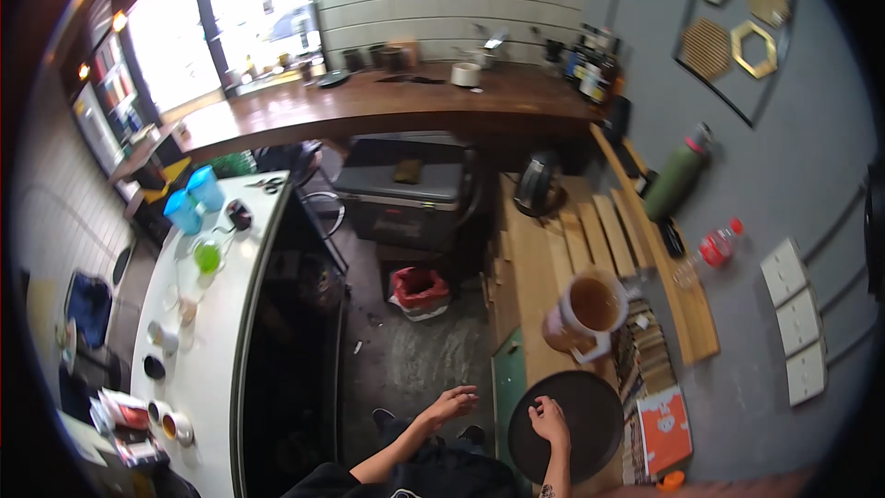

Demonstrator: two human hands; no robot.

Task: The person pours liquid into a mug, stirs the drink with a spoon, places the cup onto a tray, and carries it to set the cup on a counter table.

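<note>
Over the floor near my body, my left hand (452,403) is held out with its fingers loosely stretched and nothing in them. My right hand (549,420) is above the round dark tray (590,433) on the wooden counter, its fingers slightly bent and apart, with no object visible in them. Whether it touches the tray is not clear. Just beyond the tray stands a large clear pitcher (562,327) of brown liquid, its handle toward the tray.
An electric kettle (537,184) stands farther back on the counter. An orange-red booklet (666,431) lies right of the tray. A red-lined bin (419,292) is on the floor. The white table (207,350) at left holds cups, blue containers and scissors (268,185).
</note>
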